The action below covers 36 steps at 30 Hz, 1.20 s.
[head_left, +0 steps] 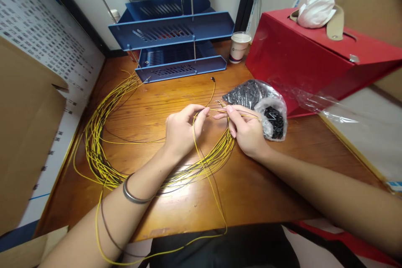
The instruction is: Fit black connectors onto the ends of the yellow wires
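A thin yellow-and-black wire stretches between a person's two bare hands above a glossy brown wooden table. The left hand, a dark metal bangle on its wrist, pinches the wire between thumb and forefinger; a small black connector stands just beyond it on the far side. The right hand pinches strands between thumb and fingertips, its other fingers curled. A slack length of wire drops past the table's near edge. A large loose coil of yellow and black wires sweeps from the far left to beneath the hands. Beside the right hand lies a clear plastic bag of small black parts. At the far side stand a blue plastic tiered tray, a white paper cup and, at right, a red tissue box.
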Each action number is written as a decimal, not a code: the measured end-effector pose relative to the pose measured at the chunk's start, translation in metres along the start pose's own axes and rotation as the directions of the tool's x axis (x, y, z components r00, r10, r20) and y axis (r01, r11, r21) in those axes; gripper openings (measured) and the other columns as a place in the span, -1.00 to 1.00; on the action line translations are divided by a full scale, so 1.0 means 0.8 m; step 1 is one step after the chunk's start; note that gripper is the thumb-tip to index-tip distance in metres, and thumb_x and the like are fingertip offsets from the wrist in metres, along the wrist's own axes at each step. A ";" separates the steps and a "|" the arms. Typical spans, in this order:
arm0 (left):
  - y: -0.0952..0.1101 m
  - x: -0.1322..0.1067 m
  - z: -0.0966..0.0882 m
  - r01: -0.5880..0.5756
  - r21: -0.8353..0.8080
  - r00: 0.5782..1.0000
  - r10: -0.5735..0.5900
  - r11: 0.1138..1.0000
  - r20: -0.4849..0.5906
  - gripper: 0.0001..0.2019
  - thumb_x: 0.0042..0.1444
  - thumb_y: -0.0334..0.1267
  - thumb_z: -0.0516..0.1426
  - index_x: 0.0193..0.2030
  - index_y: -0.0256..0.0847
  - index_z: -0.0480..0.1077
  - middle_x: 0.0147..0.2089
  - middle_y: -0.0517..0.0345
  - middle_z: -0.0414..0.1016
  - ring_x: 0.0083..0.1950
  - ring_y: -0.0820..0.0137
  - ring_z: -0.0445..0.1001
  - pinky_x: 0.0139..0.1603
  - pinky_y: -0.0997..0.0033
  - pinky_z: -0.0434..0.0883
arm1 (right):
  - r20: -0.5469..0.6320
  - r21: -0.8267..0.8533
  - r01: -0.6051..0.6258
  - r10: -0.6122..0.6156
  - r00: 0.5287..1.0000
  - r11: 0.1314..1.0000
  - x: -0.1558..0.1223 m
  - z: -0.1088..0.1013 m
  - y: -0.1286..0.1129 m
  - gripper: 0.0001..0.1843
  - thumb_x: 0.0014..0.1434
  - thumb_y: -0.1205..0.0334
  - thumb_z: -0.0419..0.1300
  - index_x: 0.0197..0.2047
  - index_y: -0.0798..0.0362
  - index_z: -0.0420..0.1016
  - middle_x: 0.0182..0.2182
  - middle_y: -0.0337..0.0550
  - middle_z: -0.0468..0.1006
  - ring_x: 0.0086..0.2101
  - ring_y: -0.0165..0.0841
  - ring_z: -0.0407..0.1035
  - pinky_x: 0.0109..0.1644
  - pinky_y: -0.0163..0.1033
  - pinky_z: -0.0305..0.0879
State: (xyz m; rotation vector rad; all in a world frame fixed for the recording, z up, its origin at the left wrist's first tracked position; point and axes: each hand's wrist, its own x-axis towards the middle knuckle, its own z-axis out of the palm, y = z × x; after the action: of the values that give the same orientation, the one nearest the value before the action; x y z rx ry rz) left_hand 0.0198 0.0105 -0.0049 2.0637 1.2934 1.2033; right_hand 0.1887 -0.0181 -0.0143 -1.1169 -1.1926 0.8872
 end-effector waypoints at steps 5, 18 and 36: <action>-0.001 0.000 0.000 0.000 -0.007 1.000 0.000 1.000 -0.003 -0.74 0.31 -0.07 0.18 -0.20 -0.19 0.59 -0.26 0.13 0.71 -0.39 0.43 0.60 -0.31 0.50 0.47 | 0.004 -0.060 0.027 -0.027 1.000 0.998 0.000 -0.001 -0.004 -0.65 0.28 0.01 0.21 -0.39 0.03 0.68 -0.43 -0.13 0.69 -0.57 -0.42 0.35 -0.49 -0.26 0.26; 0.001 -0.002 0.000 -0.031 -0.021 0.999 0.032 0.999 0.026 -0.77 0.30 -0.09 0.19 -0.19 -0.19 0.59 -0.26 0.12 0.71 -0.37 0.41 0.64 -0.29 0.50 0.48 | -0.057 0.000 0.021 -0.021 0.998 1.000 -0.001 0.000 0.001 -0.83 0.23 0.11 0.32 -0.25 0.03 0.60 -0.37 -0.17 0.69 -0.55 -0.45 0.42 -0.28 -0.23 0.50; 0.000 0.000 0.000 -0.032 -0.002 0.999 0.032 0.999 0.012 -0.74 0.32 -0.07 0.17 -0.21 -0.18 0.59 -0.26 0.14 0.71 -0.36 0.42 0.63 -0.30 0.51 0.47 | -0.007 -0.082 -0.019 0.019 1.000 0.996 0.000 0.000 0.000 -0.51 0.31 -0.18 0.18 -0.36 0.03 0.71 -0.51 -0.14 0.64 -0.53 -0.40 0.41 -0.40 -0.23 0.38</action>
State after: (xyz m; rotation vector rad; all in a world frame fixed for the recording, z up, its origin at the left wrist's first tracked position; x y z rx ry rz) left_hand 0.0202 0.0104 -0.0050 2.0946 1.2572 1.2035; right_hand 0.1888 -0.0182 -0.0142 -1.1981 -1.2249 0.8547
